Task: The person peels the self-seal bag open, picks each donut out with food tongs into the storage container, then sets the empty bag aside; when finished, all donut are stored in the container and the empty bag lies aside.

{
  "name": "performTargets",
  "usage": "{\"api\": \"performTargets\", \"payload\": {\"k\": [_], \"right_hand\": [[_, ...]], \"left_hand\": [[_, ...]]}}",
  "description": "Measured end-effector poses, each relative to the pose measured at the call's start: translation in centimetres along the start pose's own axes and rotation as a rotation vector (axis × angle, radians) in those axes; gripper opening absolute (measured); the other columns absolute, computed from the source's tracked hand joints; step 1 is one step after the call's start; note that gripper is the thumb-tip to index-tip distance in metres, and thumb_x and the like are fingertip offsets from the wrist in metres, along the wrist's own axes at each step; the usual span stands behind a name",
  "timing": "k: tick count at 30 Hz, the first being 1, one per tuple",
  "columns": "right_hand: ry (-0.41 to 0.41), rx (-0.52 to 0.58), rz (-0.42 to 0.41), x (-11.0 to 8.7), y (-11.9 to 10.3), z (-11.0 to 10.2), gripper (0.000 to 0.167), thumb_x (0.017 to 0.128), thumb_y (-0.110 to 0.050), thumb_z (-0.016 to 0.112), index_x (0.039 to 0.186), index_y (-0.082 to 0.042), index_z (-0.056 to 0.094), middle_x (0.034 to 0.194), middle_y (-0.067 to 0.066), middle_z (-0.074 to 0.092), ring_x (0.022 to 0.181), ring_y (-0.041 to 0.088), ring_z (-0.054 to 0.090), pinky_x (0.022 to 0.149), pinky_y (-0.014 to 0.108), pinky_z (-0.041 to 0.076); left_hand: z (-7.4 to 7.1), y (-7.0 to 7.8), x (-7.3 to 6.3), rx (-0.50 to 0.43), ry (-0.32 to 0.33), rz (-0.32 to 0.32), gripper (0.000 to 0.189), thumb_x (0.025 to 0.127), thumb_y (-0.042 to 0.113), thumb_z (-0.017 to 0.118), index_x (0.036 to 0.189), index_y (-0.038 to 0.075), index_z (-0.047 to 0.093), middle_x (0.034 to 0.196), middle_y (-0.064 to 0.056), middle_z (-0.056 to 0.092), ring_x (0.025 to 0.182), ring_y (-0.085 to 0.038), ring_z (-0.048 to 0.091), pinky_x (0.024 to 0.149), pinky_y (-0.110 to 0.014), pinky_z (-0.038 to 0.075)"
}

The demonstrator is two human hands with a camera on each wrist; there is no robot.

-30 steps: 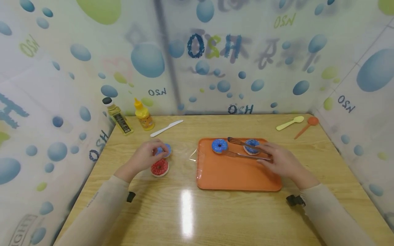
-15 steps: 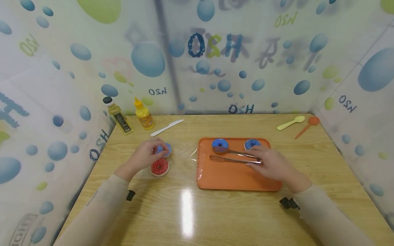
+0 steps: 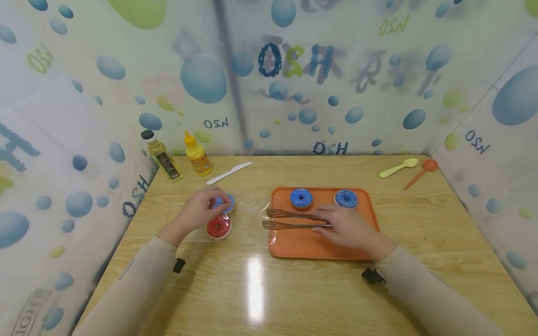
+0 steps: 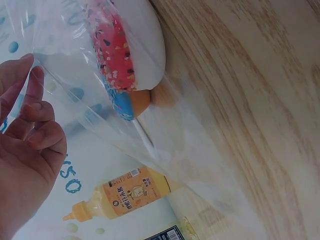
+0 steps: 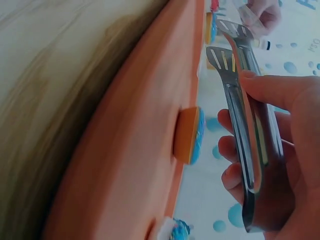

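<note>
My left hand point(image 3: 191, 212) pinches the edge of a clear plastic bag point(image 4: 107, 132) between thumb and forefinger. Inside the bag lie a red sprinkled donut point(image 3: 218, 222) and a blue donut point(image 3: 230, 204), partly hidden behind the hand. Metal slotted tongs point(image 5: 265, 135) are gripped in my right hand point(image 3: 349, 228), their two arms apart with nothing between the tips. The tongs hover over the left part of an orange tray point(image 3: 319, 247), tips pointing at the bag. Two blue donuts, one plain-sprinkled point(image 3: 295, 200) and one darker point(image 3: 346, 204), sit along the tray's back.
A bottle with a dark cap point(image 3: 166, 161) and a yellow squeeze bottle point(image 3: 197, 158) stand at the table's back left. Beside them lies a white knife point(image 3: 229, 173). A yellow spoon point(image 3: 397, 168) and an orange spoon point(image 3: 420, 174) lie at the back right.
My right hand has carried the tongs left and slightly forward of the tray donuts, away from the darker blue one toward the bag. My left hand stays at the bag.
</note>
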State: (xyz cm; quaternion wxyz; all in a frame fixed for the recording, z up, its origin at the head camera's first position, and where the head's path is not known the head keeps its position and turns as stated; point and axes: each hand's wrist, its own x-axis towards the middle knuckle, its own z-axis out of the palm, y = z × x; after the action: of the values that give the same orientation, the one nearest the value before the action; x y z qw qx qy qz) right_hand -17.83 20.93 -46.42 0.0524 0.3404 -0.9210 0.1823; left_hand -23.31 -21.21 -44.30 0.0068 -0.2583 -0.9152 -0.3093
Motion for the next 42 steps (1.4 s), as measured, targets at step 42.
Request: {"api": "performTargets", "payload": {"k": [42], "right_hand": [[-0.13,-0.001,-0.162,8.0,-4.2,4.2,0.05,0.1,-0.04,0.068,0.142,-0.014,0.063,0.134,0.006,0.065,0.11,0.019,0.067,0.092,0.038,0.058]], "left_hand": [[0.0,0.4,-0.3,-0.04,0.006,-0.01,0.005,0.096,0.02,0.076,0.097,0.015,0.075,0.101,0.002,0.068,0.068,-0.015,0.049,0.06,-0.026,0.043]]}}
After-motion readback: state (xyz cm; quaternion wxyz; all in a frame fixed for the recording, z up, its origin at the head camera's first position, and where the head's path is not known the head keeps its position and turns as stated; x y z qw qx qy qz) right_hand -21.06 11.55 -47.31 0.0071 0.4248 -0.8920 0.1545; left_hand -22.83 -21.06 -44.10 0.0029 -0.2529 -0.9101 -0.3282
